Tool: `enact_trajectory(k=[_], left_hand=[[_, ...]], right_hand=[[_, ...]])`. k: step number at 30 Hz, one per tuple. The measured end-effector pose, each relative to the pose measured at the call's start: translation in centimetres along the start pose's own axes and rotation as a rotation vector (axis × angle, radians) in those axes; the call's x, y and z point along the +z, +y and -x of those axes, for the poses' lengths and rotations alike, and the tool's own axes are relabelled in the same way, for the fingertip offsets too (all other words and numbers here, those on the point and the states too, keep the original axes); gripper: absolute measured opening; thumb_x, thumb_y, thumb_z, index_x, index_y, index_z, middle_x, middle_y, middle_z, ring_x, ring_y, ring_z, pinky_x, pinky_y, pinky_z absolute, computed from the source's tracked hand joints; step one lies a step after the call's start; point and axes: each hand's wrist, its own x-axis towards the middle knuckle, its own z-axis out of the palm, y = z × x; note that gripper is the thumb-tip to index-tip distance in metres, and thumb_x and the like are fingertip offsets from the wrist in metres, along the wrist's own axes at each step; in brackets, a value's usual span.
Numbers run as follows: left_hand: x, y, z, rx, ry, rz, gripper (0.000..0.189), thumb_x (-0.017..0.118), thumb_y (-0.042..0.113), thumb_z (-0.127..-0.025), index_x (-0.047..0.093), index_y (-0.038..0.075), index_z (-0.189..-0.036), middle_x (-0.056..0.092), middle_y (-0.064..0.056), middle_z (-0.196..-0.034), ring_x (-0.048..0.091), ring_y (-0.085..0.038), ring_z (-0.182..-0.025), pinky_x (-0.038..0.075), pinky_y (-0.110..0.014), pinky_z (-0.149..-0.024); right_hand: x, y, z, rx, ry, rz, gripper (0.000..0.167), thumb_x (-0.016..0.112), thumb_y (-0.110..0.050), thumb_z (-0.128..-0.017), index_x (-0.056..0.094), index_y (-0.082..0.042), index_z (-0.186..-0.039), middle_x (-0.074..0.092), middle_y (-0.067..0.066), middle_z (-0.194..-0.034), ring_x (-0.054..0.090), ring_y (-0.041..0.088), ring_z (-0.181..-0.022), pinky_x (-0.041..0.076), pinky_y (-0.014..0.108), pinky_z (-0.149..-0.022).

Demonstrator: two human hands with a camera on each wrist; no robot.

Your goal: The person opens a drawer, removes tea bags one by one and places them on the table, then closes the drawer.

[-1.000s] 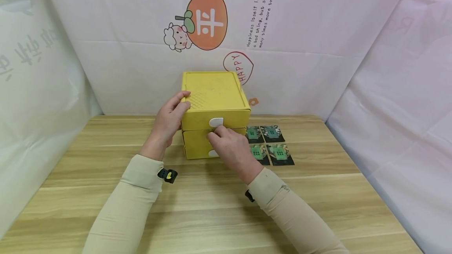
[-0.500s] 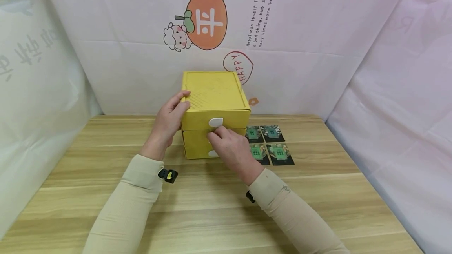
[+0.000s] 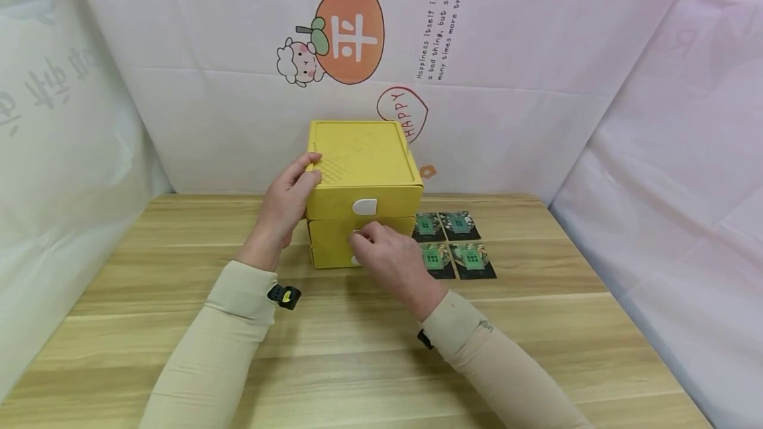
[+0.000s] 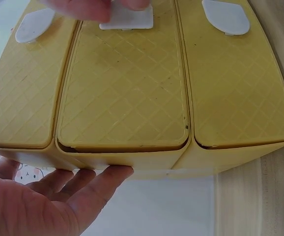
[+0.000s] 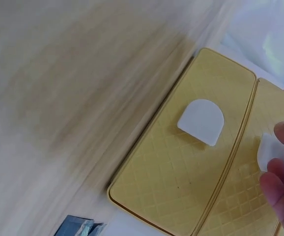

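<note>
A yellow drawer cabinet point(image 3: 365, 151) stands on the table near the back wall. Three drawer fronts with white tabs show in the left wrist view. My left hand point(image 3: 281, 202) rests on its left side and upper edge, fingers fairly straight against the side wall in the left wrist view. With curled fingers, my right hand point(image 3: 393, 262) pinches the white tab handle point(image 4: 127, 18) of the middle drawer point(image 4: 127, 88). Those fingers partly cover the tab in both wrist views. Whether this drawer stands slightly out, I cannot tell.
Several dark cards point(image 3: 472, 261) with green pictures lie right of the cabinet on the wooden table point(image 3: 334, 363). A printed white cloth point(image 3: 238, 32) hangs behind, with more cloth along both sides.
My right hand has come slightly down and toward me at the middle of the cabinet front, with its fingers still curled. My left hand and the cabinet stay in place.
</note>
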Motion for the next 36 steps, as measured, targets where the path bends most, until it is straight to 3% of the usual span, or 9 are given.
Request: enact_trajectory(k=[5,11,25,32,36], left_hand=[[0.0,0.0,0.0,0.000,0.004,-0.006,0.047,0.052,0.041,-0.104,0.055,0.034,-0.151,0.048,0.005,-0.157,0.058,-0.022,-0.100,0.057,-0.036,-0.078],[0.0,0.0,0.0,0.003,0.005,-0.014,0.047,0.052,0.042,-0.105,0.055,0.034,-0.151,0.049,0.005,-0.157,0.058,-0.022,-0.102,0.056,-0.036,-0.078],[0.0,-0.1,0.1,0.025,0.002,-0.040,0.048,0.050,0.043,-0.105,0.054,0.033,-0.152,0.046,0.007,-0.159,0.055,-0.023,-0.100,0.054,-0.034,-0.076],[0.0,-0.2,0.1,0.033,0.012,-0.062,0.048,0.051,0.043,-0.105,0.055,0.032,-0.151,0.043,0.007,-0.162,0.050,-0.023,-0.120,0.047,-0.038,-0.089],[0.0,-0.2,0.0,0.033,0.012,-0.070,0.048,0.051,0.044,-0.104,0.055,0.033,-0.151,0.043,0.008,-0.162,0.048,-0.023,-0.123,0.045,-0.038,-0.091]], right_hand=[[0.5,-0.2,0.3,-0.004,-0.012,0.013,0.004,0.073,-0.018,-0.098,0.072,-0.019,-0.094,0.073,0.001,-0.098,0.069,0.018,-0.077,0.056,0.034,-0.051],[1.3,-0.5,0.8,-0.009,-0.063,0.041,0.003,0.077,-0.022,-0.095,0.074,-0.020,-0.094,0.073,0.000,-0.100,0.067,0.017,-0.072,0.056,0.034,-0.052],[2.3,-0.8,1.5,0.001,-0.078,0.067,0.016,0.076,-0.020,-0.093,0.069,-0.021,-0.079,0.069,-0.002,-0.080,0.061,0.015,-0.064,0.052,0.032,-0.049],[2.4,-0.8,1.5,0.014,-0.152,0.038,0.016,0.075,-0.015,-0.097,0.069,-0.019,-0.082,0.067,0.000,-0.083,0.061,0.015,-0.066,0.053,0.032,-0.051],[2.2,-0.9,1.4,0.024,-0.187,0.023,0.015,0.074,-0.011,-0.097,0.072,-0.018,-0.084,0.068,0.001,-0.085,0.062,0.015,-0.069,0.054,0.033,-0.053]])
